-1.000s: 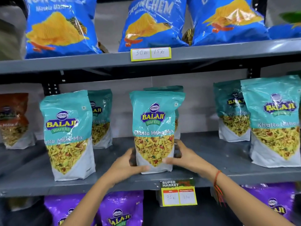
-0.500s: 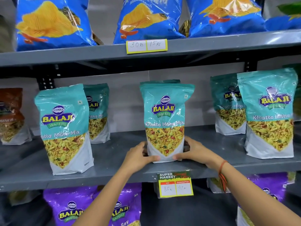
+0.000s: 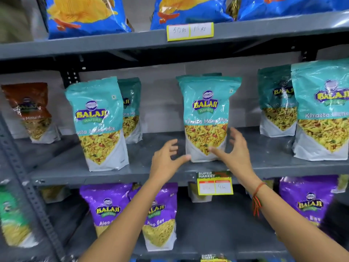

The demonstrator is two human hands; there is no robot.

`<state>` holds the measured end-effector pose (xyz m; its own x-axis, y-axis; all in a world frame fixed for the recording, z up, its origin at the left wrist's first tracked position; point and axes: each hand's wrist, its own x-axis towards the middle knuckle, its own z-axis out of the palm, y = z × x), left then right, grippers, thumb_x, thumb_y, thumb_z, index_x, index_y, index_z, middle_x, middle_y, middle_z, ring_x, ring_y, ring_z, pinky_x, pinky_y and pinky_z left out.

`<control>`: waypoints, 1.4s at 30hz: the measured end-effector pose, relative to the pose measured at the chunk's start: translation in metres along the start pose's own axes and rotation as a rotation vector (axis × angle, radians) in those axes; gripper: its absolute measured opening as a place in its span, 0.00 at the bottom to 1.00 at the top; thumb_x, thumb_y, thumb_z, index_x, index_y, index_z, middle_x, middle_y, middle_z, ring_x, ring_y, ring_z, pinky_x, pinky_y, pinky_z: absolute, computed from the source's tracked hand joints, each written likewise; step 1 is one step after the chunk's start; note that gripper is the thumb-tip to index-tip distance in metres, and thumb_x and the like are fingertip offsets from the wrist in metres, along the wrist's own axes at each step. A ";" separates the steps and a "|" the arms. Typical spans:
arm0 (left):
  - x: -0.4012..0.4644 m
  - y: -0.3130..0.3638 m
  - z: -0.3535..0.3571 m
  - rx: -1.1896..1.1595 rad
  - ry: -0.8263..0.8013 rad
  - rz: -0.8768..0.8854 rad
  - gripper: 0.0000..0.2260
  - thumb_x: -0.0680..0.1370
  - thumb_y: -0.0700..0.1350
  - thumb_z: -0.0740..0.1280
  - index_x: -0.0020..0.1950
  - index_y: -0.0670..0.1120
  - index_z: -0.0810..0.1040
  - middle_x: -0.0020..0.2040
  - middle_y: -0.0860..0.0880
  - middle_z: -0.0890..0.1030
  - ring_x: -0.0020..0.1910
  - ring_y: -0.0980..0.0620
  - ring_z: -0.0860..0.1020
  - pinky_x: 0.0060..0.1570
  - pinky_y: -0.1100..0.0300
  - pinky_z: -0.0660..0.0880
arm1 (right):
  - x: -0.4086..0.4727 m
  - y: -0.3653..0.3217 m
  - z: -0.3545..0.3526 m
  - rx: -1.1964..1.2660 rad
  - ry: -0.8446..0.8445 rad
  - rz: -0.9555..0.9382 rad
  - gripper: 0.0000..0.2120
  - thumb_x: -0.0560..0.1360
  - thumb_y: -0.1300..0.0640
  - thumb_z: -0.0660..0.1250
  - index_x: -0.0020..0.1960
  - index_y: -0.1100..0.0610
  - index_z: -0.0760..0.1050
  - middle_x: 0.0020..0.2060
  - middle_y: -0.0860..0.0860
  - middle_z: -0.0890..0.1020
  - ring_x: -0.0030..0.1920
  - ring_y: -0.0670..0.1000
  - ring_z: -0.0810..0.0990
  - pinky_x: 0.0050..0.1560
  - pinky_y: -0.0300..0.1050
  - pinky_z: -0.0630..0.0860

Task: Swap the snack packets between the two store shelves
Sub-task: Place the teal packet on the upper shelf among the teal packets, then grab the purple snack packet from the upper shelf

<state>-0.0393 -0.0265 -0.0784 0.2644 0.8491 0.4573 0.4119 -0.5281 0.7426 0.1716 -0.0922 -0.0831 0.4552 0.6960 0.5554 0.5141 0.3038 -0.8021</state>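
A teal Khatta Mitha Mix packet [image 3: 206, 114] stands upright at the middle of the grey middle shelf [image 3: 162, 173]. My left hand [image 3: 167, 159] hovers just left of its base with fingers spread, apart from it. On the other side, my right hand [image 3: 233, 154] is open too, its thumb in front of the packet's lower edge; contact is unclear. More teal packets stand at the left [image 3: 98, 125] and the right [image 3: 323, 112]. Purple Aloo Sev packets [image 3: 159, 220] stand on the shelf below.
Blue chips bags [image 3: 85, 14] fill the top shelf above a yellow price tag [image 3: 189, 31]. A brown packet [image 3: 30, 112] stands at the far left. A price label [image 3: 214, 183] hangs under my right hand. A perforated grey upright [image 3: 24, 178] runs down the left.
Both hands have let go of the centre teal packet and opened, drawing slightly away from it. The packet now stands alone on the shelf; the view has shifted down and left.
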 end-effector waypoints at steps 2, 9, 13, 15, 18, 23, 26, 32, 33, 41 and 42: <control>-0.021 -0.007 -0.011 -0.067 0.135 0.017 0.30 0.67 0.57 0.76 0.65 0.53 0.73 0.56 0.51 0.82 0.53 0.57 0.81 0.55 0.61 0.76 | -0.024 -0.014 0.010 -0.015 0.130 -0.127 0.35 0.68 0.53 0.78 0.71 0.54 0.68 0.62 0.50 0.73 0.67 0.50 0.71 0.69 0.46 0.68; -0.100 -0.088 -0.033 -0.208 0.448 -0.159 0.18 0.70 0.49 0.76 0.58 0.53 0.78 0.47 0.51 0.84 0.45 0.56 0.83 0.48 0.59 0.79 | -0.121 -0.020 0.066 -0.067 0.123 -0.553 0.15 0.73 0.59 0.73 0.59 0.60 0.79 0.53 0.49 0.79 0.56 0.45 0.74 0.63 0.34 0.66; -0.138 -0.171 -0.018 -0.067 0.272 -0.415 0.17 0.70 0.47 0.76 0.58 0.48 0.79 0.47 0.47 0.85 0.39 0.62 0.81 0.44 0.64 0.77 | -0.156 0.043 0.110 -0.120 -0.197 -0.359 0.13 0.73 0.56 0.74 0.57 0.55 0.81 0.52 0.49 0.83 0.54 0.47 0.78 0.59 0.37 0.72; -0.150 -0.211 -0.005 -0.095 0.111 -0.571 0.22 0.69 0.41 0.77 0.60 0.44 0.76 0.52 0.40 0.84 0.38 0.60 0.82 0.47 0.59 0.78 | -0.163 0.084 0.130 -0.124 -0.332 -0.113 0.14 0.73 0.53 0.72 0.59 0.51 0.79 0.52 0.47 0.82 0.52 0.46 0.79 0.55 0.45 0.77; -0.156 -0.248 0.013 -0.177 0.037 -0.747 0.30 0.68 0.32 0.75 0.67 0.40 0.68 0.54 0.40 0.78 0.50 0.42 0.80 0.52 0.52 0.74 | -0.168 0.139 0.159 -0.182 -0.518 0.218 0.25 0.72 0.52 0.73 0.67 0.51 0.72 0.59 0.51 0.79 0.56 0.51 0.81 0.54 0.49 0.78; -0.147 -0.281 0.028 -0.184 -0.111 -0.697 0.24 0.69 0.30 0.74 0.54 0.52 0.69 0.44 0.51 0.76 0.44 0.52 0.77 0.40 0.68 0.77 | -0.178 0.198 0.201 -0.199 -0.786 0.469 0.30 0.67 0.54 0.74 0.65 0.56 0.67 0.59 0.56 0.79 0.60 0.57 0.79 0.53 0.49 0.76; -0.146 -0.301 0.039 -0.188 -0.135 -0.702 0.28 0.64 0.39 0.80 0.60 0.51 0.72 0.52 0.49 0.82 0.53 0.44 0.81 0.45 0.64 0.79 | -0.182 0.208 0.209 -0.187 -0.814 0.499 0.21 0.68 0.55 0.72 0.57 0.51 0.69 0.53 0.54 0.82 0.54 0.54 0.81 0.48 0.44 0.77; -0.147 -0.294 0.065 -0.181 -0.144 -0.706 0.29 0.59 0.51 0.81 0.56 0.56 0.75 0.54 0.49 0.84 0.49 0.53 0.84 0.50 0.56 0.80 | -0.176 0.219 0.186 -0.134 -0.740 0.534 0.23 0.68 0.59 0.72 0.62 0.53 0.71 0.54 0.54 0.83 0.54 0.53 0.83 0.53 0.49 0.78; -0.145 -0.290 0.073 -0.184 -0.159 -0.692 0.30 0.57 0.53 0.81 0.57 0.54 0.75 0.54 0.48 0.85 0.49 0.53 0.84 0.51 0.53 0.81 | -0.174 0.224 0.177 -0.130 -0.725 0.553 0.24 0.67 0.59 0.72 0.61 0.51 0.72 0.54 0.53 0.84 0.54 0.52 0.83 0.53 0.48 0.79; -0.126 -0.241 0.149 -0.168 -0.261 -0.610 0.30 0.61 0.50 0.81 0.61 0.52 0.76 0.52 0.51 0.83 0.47 0.54 0.84 0.53 0.54 0.80 | -0.151 0.266 0.095 -0.049 -0.550 0.737 0.29 0.58 0.60 0.77 0.58 0.49 0.74 0.51 0.55 0.84 0.51 0.55 0.83 0.55 0.54 0.79; -0.125 -0.238 0.157 -0.170 -0.270 -0.607 0.30 0.62 0.48 0.81 0.62 0.50 0.75 0.52 0.51 0.82 0.47 0.53 0.83 0.53 0.55 0.80 | -0.149 0.268 0.088 -0.056 -0.543 0.749 0.30 0.59 0.62 0.78 0.60 0.52 0.74 0.51 0.54 0.83 0.52 0.56 0.83 0.55 0.54 0.80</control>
<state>-0.0336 -0.0082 -0.3889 0.2473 0.9510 -0.1857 0.4191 0.0678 0.9054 0.1775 -0.0571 -0.3999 0.2868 0.9116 -0.2944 0.2642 -0.3706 -0.8904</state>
